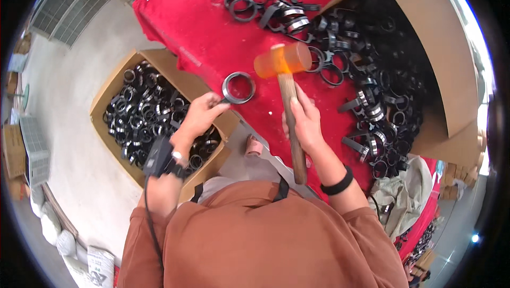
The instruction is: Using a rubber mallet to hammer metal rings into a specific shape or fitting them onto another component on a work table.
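Between the fingers of my left hand [200, 116] is the short black handle of a ring-shaped part [238, 88], with a shiny metal band around its opening. The ring is over the near left edge of the red-covered table [186, 12]. My right hand [305, 119] grips the wooden shaft of a mallet [287, 89]. Its translucent orange head is up and to the right of the ring, apart from it. Many similar black and metal rings [372, 110] spill from a tipped cardboard box onto the cloth, right of the mallet.
An open cardboard box [101, 94] full of such rings stands at the left, below the table edge. More rings [289, 9] lie on the far cloth. The tipped box [435, 49] fills the right side. A pale sack [406, 195] sits near my right elbow.
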A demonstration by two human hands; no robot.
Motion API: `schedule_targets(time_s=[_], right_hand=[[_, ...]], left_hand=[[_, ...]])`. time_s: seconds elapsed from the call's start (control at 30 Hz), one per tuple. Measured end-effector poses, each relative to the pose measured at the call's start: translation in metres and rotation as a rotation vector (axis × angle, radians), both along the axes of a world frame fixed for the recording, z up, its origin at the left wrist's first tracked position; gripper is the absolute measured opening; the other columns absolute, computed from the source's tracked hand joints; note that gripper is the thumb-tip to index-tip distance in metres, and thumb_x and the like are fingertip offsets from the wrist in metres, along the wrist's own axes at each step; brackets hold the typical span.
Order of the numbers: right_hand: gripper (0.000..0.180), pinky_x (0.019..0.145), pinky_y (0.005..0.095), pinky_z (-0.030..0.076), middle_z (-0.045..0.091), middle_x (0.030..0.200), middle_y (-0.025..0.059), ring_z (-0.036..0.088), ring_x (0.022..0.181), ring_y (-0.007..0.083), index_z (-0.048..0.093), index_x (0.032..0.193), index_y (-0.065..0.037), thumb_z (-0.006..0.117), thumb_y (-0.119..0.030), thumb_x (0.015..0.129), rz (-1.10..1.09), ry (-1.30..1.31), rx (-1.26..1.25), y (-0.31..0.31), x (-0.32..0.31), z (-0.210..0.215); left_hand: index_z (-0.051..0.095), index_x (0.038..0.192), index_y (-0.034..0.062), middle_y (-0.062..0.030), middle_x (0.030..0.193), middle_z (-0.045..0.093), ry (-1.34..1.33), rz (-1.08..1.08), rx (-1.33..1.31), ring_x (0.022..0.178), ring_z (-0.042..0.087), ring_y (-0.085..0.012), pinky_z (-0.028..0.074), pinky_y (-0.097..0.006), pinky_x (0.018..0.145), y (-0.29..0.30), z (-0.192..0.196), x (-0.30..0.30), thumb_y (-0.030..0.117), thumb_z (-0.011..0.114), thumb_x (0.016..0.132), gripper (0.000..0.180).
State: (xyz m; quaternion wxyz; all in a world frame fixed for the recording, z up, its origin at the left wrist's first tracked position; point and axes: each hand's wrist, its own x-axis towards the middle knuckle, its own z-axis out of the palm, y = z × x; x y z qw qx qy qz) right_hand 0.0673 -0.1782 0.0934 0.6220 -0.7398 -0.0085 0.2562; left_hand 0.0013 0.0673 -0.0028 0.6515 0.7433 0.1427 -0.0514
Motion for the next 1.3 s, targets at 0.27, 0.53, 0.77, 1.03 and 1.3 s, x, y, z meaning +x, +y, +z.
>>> schedule_targets(time_s=[0.27,0.53,0.77,1.03,1.3], right_hand=[[0.054,0.044,0.0243,0.043,0.051,0.068,0.0034,0.050,0.050,0.0105,0.023,0.147,-0.010,0.041,-0.019,0.098,-0.138,0.118,-0.061,-0.113,-0.067,0.004],[0.055,0.044,0.0225,0.041,0.052,0.069,0.0021,0.048,0.051,0.0078,0.027,0.146,-0.008,0.048,-0.018,0.096,-0.303,0.149,-0.052,-0.144,-0.087,-0.005],[0.045,0.049,0.0280,0.046,0.060,0.075,0.0073,0.056,0.057,0.0113,0.053,0.109,0.002,0.073,-0.024,0.079,-0.241,0.099,-0.433,-0.148,-0.093,-0.017],[0.037,0.051,0.0242,0.045,0.056,0.074,0.0020,0.054,0.061,0.0084,0.051,0.110,0.000,0.065,-0.026,0.087,-0.329,0.094,-0.256,-0.151,-0.109,-0.026],[0.032,0.052,0.0242,0.045,0.055,0.073,0.0021,0.053,0.058,0.0097,0.050,0.112,-0.005,0.062,-0.024,0.090,-0.389,0.124,-0.250,-0.126,-0.119,-0.041]], left_hand=[[0.057,0.096,-0.0019,-0.0037,0.084,0.063,0.228,0.185,0.120,0.077,0.058,-0.0097,0.047,-0.025,0.070,0.100,0.009,-0.098,0.008,0.066,0.082,0.020],[0.061,0.104,0.0030,-0.0132,0.105,0.060,-0.568,-0.018,0.978,0.098,0.056,-0.0317,0.043,-0.042,0.091,-0.006,0.047,0.026,0.011,0.071,0.073,0.033],[0.057,0.107,0.0081,-0.0078,0.108,0.058,-0.311,-0.404,1.452,0.105,0.053,-0.0255,0.032,-0.059,0.095,-0.124,0.048,0.161,0.033,0.064,0.081,0.036],[0.058,0.082,0.0047,-0.0085,0.078,0.061,-0.357,-0.359,0.482,0.076,0.060,-0.0244,0.047,-0.038,0.071,-0.060,0.059,0.105,0.020,0.041,0.096,0.027],[0.059,0.096,0.0024,-0.0084,0.086,0.061,0.050,-0.453,-0.023,0.089,0.057,-0.0171,0.044,-0.034,0.086,-0.105,-0.017,-0.035,0.025,0.041,0.099,0.029]])
